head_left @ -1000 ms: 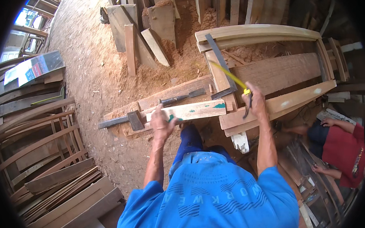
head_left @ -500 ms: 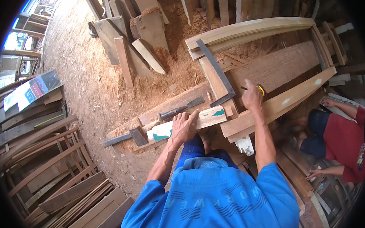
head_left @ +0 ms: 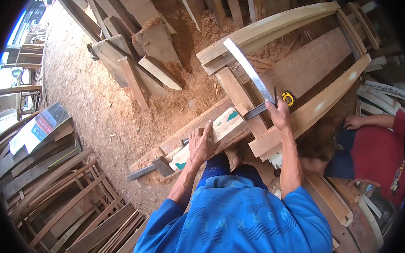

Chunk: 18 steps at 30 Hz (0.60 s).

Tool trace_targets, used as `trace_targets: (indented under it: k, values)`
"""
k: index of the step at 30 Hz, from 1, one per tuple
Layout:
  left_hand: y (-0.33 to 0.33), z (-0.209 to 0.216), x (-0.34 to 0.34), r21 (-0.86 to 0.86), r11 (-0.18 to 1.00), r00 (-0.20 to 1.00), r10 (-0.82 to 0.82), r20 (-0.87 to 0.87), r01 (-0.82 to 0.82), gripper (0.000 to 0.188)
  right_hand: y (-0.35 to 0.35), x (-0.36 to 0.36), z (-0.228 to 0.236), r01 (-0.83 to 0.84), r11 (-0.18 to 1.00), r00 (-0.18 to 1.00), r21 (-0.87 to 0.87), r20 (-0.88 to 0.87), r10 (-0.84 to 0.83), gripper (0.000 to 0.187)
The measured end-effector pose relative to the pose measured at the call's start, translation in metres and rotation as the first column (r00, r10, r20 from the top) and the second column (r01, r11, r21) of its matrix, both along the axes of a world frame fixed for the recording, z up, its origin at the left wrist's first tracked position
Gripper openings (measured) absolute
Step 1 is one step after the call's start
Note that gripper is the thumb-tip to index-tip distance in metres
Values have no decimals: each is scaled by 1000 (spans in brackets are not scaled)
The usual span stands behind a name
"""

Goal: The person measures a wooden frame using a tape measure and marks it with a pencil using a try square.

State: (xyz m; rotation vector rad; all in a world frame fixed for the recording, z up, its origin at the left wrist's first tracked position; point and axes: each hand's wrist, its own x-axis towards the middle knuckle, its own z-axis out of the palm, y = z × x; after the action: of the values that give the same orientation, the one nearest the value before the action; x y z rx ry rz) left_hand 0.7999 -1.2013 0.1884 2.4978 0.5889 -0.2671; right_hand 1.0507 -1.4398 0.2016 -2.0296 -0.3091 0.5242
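Note:
My right hand [head_left: 280, 115] grips a metal L-shaped carpenter's square [head_left: 250, 73] near its corner, with a thin dark pencil-like stick [head_left: 275, 92] upright at the fingers. The square's long blade shines and points to the far left; its dark arm lies over a frame crosspiece [head_left: 238, 97]. My left hand [head_left: 201, 144] lies on a pale wood piece [head_left: 226, 126] with green patches, fingers stretched over its top. Under that hand a dark-handled tool [head_left: 185, 142] is mostly hidden. A yellow tape measure [head_left: 287, 99] sits just right of my right hand.
The wooden frame with a curved far rail [head_left: 274, 28] and near rail [head_left: 321, 102] fills the right. A dark block-headed tool [head_left: 163, 167] lies at the bench's left end. Planks [head_left: 158, 43] stand in sawdust; frames [head_left: 72, 202] are stacked left. A person in red [head_left: 375, 147] sits right.
My right hand has taken hold of the square, which lay on the frame, and tilted it. The tape measure is now out of my hand. The view has shifted slightly.

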Motion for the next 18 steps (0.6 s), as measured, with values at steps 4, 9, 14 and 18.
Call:
trace_targets:
  k: [4, 9, 14, 18]
  values:
    - [1, -6, 26, 17, 999, 996, -53, 76, 51, 103, -6, -1, 20, 108, 990, 982, 93, 145, -121, 34]
    - [3, -8, 79, 36, 998, 995, -56, 86, 53, 103, 3, -3, 30, 55, 992, 998, 110, 22, -58, 30]
    - [-3, -20, 95, -17, 999, 992, -33, 125, 35, 107, 25, -19, -20, -69, 991, 996, 114, -44, 75, 30]
    - [-1, -17, 93, 12, 991, 985, -135, 107, 134, 109, 38, -25, -30, -10, 996, 993, 84, -118, 20, 30]
